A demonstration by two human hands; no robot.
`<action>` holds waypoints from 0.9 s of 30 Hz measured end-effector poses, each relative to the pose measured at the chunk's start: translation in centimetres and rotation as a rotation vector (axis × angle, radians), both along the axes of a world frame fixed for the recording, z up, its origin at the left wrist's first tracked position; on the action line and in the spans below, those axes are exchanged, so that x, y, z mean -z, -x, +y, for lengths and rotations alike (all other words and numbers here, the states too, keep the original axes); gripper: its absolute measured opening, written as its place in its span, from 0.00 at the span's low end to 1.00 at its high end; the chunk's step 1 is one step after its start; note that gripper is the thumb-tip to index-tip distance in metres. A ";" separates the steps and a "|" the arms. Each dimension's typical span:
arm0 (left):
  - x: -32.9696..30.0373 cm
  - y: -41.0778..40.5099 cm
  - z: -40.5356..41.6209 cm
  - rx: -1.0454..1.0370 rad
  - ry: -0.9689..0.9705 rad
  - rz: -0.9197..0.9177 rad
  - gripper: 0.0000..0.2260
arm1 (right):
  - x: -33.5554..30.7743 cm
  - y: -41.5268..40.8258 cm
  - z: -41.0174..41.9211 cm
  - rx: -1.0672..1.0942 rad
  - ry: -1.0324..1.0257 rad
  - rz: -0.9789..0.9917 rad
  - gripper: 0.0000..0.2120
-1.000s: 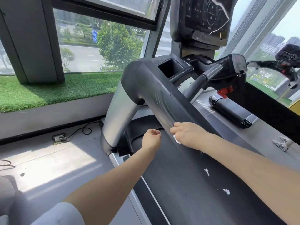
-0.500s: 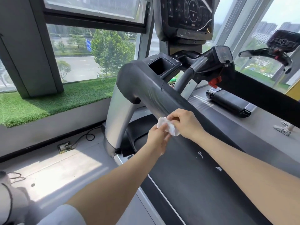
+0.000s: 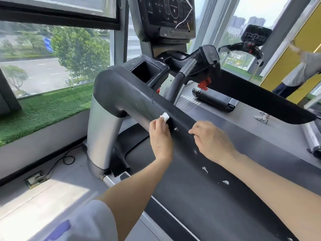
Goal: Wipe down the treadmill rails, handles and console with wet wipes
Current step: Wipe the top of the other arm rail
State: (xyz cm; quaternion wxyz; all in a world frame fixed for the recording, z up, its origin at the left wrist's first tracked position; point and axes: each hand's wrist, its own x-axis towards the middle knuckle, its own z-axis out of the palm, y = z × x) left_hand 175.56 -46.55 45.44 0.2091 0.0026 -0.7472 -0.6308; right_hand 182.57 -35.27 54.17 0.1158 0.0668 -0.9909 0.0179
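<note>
Left hand (image 3: 160,139) pinched the balled wet wipe (image 3: 164,117) against the left rail (image 3: 139,103), right hand (image 3: 211,140) loosely curled at 3 o'clock of it holding nothing visible; best unfolded flatter, pressed firm, swept along toward the white shreds (image 3: 205,169).

Gym, upper floor: treadmill (image 3: 132,94) under both hands, console (image 3: 166,16) beyond them; second treadmill (image 3: 253,37) to their right; windows (image 3: 52,54) to their left overlooking road.
</note>
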 end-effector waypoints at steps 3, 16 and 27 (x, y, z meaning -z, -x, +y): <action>1.6 -2.1 0.1 0.105 -0.029 0.063 0.08 | 1.0 -0.4 -0.1 -0.016 -0.032 0.040 0.12; 1.0 -3.8 1.2 0.160 0.002 -0.032 0.04 | 2.7 -0.1 -0.3 -0.133 -0.192 0.201 0.09; 1.1 -3.0 1.5 0.132 -0.014 -0.050 0.03 | 3.7 -0.3 0.4 -0.154 -0.235 0.236 0.12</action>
